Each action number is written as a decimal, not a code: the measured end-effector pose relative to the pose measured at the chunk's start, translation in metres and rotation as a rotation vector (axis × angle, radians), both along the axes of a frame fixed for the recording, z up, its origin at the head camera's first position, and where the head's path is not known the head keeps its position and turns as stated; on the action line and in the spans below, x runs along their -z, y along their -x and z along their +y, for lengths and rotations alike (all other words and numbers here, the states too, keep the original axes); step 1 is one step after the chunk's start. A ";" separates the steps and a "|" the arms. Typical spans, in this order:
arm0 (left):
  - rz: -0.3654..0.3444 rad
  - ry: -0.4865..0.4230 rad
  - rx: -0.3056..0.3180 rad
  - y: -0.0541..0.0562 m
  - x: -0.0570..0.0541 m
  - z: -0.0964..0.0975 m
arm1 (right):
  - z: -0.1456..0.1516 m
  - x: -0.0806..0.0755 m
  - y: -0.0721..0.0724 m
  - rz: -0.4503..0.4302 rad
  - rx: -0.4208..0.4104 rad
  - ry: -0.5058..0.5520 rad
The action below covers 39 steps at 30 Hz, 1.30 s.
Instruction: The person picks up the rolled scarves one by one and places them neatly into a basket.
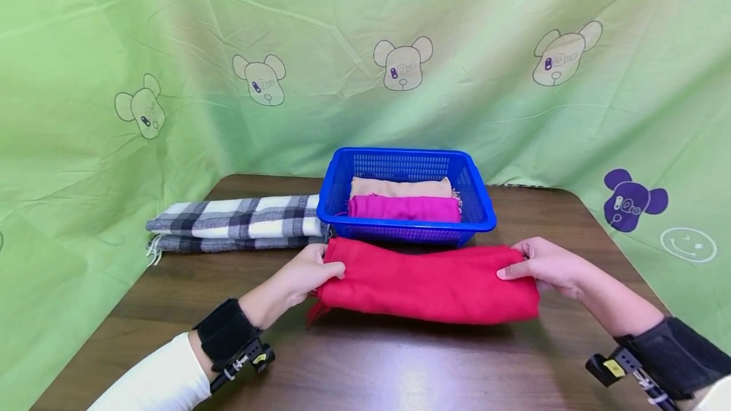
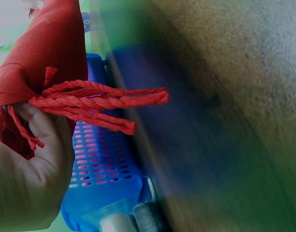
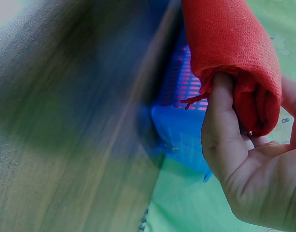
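A folded red scarf [image 1: 422,281] is held up level between both hands, in front of the blue basket [image 1: 400,231]. My left hand [image 1: 311,271] grips its left end, thumb on top, and red twisted fringe [image 2: 99,101] hangs out beside the fingers in the left wrist view. At the opposite end my right hand [image 1: 548,268] pinches the scarf, whose rolled layers [image 3: 249,96] show in the right wrist view. Inside the basket lie a folded magenta scarf [image 1: 404,208] and, behind it, a beige one [image 1: 400,188].
Left of the basket, a black-and-white checked scarf [image 1: 245,221] lies folded on the brown wooden table [image 1: 411,366]. A green cloth backdrop [image 1: 337,113] with printed bear heads rises behind and along the sides.
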<state>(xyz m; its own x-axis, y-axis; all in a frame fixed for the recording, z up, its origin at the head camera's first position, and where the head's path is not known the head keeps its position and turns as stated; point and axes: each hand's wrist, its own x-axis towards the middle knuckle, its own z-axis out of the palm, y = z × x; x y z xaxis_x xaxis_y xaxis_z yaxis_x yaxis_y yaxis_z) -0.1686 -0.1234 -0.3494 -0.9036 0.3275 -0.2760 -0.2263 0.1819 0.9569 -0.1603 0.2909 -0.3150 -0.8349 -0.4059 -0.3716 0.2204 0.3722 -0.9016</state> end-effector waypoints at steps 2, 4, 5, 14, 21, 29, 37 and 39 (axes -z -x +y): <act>-0.004 -0.011 0.005 -0.001 -0.002 -0.002 | -0.001 -0.002 0.001 0.002 -0.003 0.000; -0.007 -0.022 0.010 -0.002 -0.004 -0.004 | -0.002 -0.004 0.001 0.005 -0.007 -0.006; -0.006 -0.023 0.013 -0.003 -0.005 -0.005 | -0.003 -0.005 0.001 0.007 -0.008 -0.011; 0.009 -0.037 0.012 -0.003 -0.017 -0.010 | -0.006 -0.017 0.003 0.023 0.000 -0.013; 0.021 -0.022 -0.014 -0.001 -0.029 -0.012 | -0.009 -0.030 0.006 0.029 0.012 -0.021; 0.026 -0.028 -0.020 0.000 -0.040 -0.012 | -0.010 -0.040 0.011 0.041 0.010 -0.035; 0.053 -0.027 -0.014 0.007 -0.047 -0.013 | -0.011 -0.048 0.017 0.060 0.039 -0.062; 0.051 -0.037 -0.020 0.009 -0.048 -0.012 | -0.011 -0.051 0.019 0.071 0.039 -0.066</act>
